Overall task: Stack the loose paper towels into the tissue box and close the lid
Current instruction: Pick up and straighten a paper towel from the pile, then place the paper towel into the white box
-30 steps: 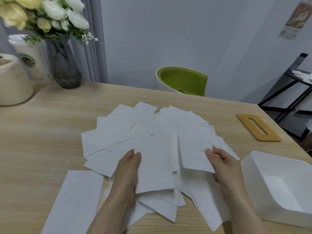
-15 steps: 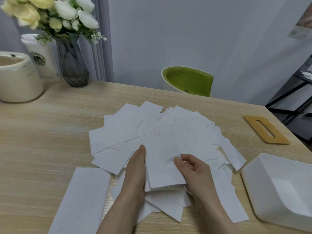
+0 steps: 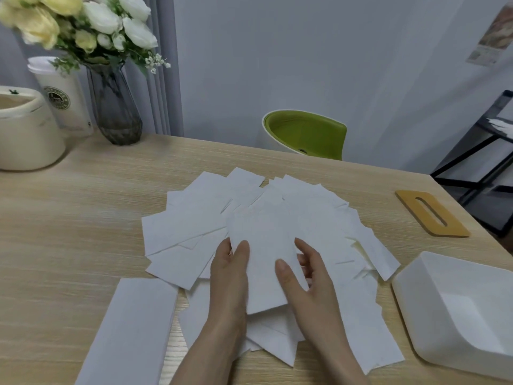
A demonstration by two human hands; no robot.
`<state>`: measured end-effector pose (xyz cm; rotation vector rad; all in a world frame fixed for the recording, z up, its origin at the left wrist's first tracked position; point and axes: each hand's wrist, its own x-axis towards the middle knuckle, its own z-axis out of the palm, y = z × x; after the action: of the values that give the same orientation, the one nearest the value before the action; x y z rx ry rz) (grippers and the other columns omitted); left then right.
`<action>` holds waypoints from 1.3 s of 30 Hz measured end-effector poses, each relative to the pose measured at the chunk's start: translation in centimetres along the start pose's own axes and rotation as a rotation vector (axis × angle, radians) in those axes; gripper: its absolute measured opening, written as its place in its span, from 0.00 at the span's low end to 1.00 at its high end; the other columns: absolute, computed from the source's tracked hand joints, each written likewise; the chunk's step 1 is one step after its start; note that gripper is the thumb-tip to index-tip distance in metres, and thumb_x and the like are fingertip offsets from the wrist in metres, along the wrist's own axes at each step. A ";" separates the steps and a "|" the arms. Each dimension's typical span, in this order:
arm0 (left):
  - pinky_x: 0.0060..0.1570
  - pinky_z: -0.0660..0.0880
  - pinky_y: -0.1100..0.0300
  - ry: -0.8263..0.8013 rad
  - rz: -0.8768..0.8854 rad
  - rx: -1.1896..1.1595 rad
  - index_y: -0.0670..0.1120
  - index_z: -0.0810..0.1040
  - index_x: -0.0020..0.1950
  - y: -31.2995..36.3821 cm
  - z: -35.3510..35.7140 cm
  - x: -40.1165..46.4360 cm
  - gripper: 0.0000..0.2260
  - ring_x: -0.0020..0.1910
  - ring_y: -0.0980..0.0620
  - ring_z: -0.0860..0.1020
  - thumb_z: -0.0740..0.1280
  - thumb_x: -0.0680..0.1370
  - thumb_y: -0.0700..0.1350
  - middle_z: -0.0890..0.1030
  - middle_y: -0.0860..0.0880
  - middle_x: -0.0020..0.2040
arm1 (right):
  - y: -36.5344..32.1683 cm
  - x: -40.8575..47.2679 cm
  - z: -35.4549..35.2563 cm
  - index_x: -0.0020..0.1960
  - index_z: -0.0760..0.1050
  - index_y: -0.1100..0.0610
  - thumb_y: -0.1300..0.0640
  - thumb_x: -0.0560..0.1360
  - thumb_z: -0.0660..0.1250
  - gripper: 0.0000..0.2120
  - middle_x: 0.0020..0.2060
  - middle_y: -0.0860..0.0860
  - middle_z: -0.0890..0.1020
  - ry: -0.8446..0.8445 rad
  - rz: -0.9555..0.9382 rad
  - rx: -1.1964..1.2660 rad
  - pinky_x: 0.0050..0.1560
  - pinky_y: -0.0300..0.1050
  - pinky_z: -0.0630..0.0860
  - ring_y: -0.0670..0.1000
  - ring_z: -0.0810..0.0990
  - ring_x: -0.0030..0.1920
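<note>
The loose paper towels (image 3: 277, 240) lie fanned across the middle of the worktop (image 3: 69, 232). The right hand (image 3: 308, 279) has come in from the right side of the fan and now pinches the top sheet together with the left hand (image 3: 230, 273), thumbs on top. Gathering has begun; the open tissue box (image 3: 455, 309) waits near right, its wooden lid (image 3: 431, 212) farther off.
</note>
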<state>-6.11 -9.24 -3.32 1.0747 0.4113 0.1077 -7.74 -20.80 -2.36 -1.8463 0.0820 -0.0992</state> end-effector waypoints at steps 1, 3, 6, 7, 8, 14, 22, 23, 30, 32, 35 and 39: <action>0.44 0.81 0.55 0.008 0.006 -0.009 0.50 0.79 0.58 -0.1 0.3 -0.1 0.08 0.49 0.50 0.84 0.63 0.81 0.44 0.86 0.51 0.50 | -0.1 -0.1 0.2 0.64 0.69 0.42 0.51 0.75 0.69 0.19 0.55 0.38 0.78 -0.029 -0.001 0.050 0.49 0.27 0.72 0.33 0.76 0.53; 0.52 0.80 0.47 0.027 0.029 0.000 0.51 0.79 0.57 -0.2 0.8 -0.3 0.07 0.50 0.49 0.84 0.64 0.80 0.44 0.85 0.51 0.50 | 0.1 -0.3 0.4 0.66 0.69 0.43 0.53 0.76 0.68 0.21 0.59 0.37 0.78 -0.048 -0.031 0.064 0.55 0.30 0.73 0.33 0.75 0.57; 0.53 0.80 0.44 0.024 0.053 0.031 0.52 0.78 0.56 -0.4 1.3 -0.5 0.07 0.50 0.49 0.83 0.65 0.79 0.44 0.85 0.51 0.50 | 0.3 -0.3 0.2 0.65 0.70 0.43 0.57 0.76 0.68 0.21 0.59 0.37 0.78 -0.034 -0.059 0.056 0.57 0.33 0.73 0.35 0.75 0.59; 0.53 0.80 0.44 0.019 0.056 0.042 0.52 0.78 0.56 -0.3 1.2 -0.4 0.07 0.50 0.48 0.84 0.65 0.79 0.43 0.85 0.51 0.50 | 0.2 -0.1 -0.1 0.63 0.72 0.43 0.60 0.76 0.68 0.20 0.56 0.38 0.80 -0.031 -0.059 0.079 0.55 0.31 0.73 0.36 0.77 0.57; 0.51 0.80 0.46 0.010 0.059 0.055 0.50 0.79 0.56 -0.2 1.0 -0.3 0.07 0.50 0.48 0.84 0.66 0.79 0.43 0.85 0.50 0.50 | 0.1 0.2 -0.5 0.61 0.74 0.44 0.63 0.76 0.67 0.19 0.53 0.40 0.82 -0.034 -0.052 0.111 0.53 0.32 0.75 0.40 0.79 0.55; 0.20 0.67 0.62 -0.190 -0.010 0.242 0.50 0.80 0.59 2.6 -1.8 1.8 0.18 0.30 0.53 0.77 0.74 0.69 0.45 0.83 0.45 0.46 | -1.4 2.7 -5.6 0.56 0.81 0.51 0.68 0.75 0.66 0.16 0.49 0.52 0.84 -0.299 0.054 0.115 0.51 0.41 0.78 0.48 0.82 0.52; 0.18 0.67 0.63 -0.197 0.102 0.148 0.58 0.79 0.60 3.6 1.2 0.6 0.18 0.28 0.53 0.74 0.69 0.77 0.37 0.82 0.48 0.44 | -2.2 2.5 -9.7 0.49 0.84 0.49 0.56 0.68 0.73 0.11 0.29 0.47 0.70 -0.139 0.030 0.173 0.29 0.33 0.67 0.46 0.69 0.28; 0.18 0.67 0.63 -0.187 0.108 0.127 0.58 0.78 0.61 3.5 2.0 0.3 0.19 0.25 0.52 0.73 0.68 0.77 0.37 0.81 0.48 0.42 | -2.2 2.1 -10.2 0.48 0.84 0.50 0.55 0.67 0.73 0.11 0.29 0.47 0.70 -0.115 0.020 0.192 0.28 0.33 0.67 0.46 0.68 0.28; 0.20 0.69 0.62 -0.387 0.064 0.210 0.50 0.83 0.54 1.1 9.0 -2.8 0.10 0.30 0.51 0.79 0.67 0.78 0.37 0.84 0.48 0.49 | -1.7 0.3 -17.4 0.44 0.85 0.50 0.61 0.73 0.71 0.08 0.27 0.43 0.72 0.160 -0.008 0.063 0.30 0.29 0.67 0.41 0.68 0.28; 0.20 0.67 0.62 -0.454 0.048 0.290 0.50 0.84 0.51 0.1 10.8 -3.3 0.09 0.28 0.52 0.78 0.68 0.77 0.38 0.84 0.49 0.43 | -1.3 -0.2 -20.2 0.44 0.85 0.50 0.61 0.73 0.71 0.08 0.29 0.42 0.77 0.215 -0.015 0.006 0.31 0.28 0.68 0.39 0.71 0.29; 0.22 0.64 0.64 -0.558 0.031 0.426 0.52 0.84 0.50 -1.4 13.9 -4.0 0.08 0.26 0.54 0.74 0.70 0.74 0.41 0.82 0.53 0.40 | -0.3 -0.7 -24.2 0.45 0.85 0.49 0.61 0.73 0.71 0.08 0.36 0.47 0.83 0.285 0.017 -0.044 0.34 0.29 0.71 0.41 0.74 0.34; 0.27 0.67 0.69 -0.649 0.094 0.602 0.53 0.84 0.50 -3.2 18.1 -5.0 0.09 0.26 0.60 0.72 0.70 0.74 0.41 0.79 0.57 0.40 | 1.1 -0.7 -28.6 0.44 0.85 0.47 0.61 0.73 0.70 0.09 0.42 0.50 0.85 0.329 0.069 -0.114 0.37 0.33 0.73 0.46 0.75 0.38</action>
<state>-4.21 -27.21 2.60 1.6405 -0.2166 -0.2979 -11.65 -48.35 4.39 -1.9246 0.3866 -0.3559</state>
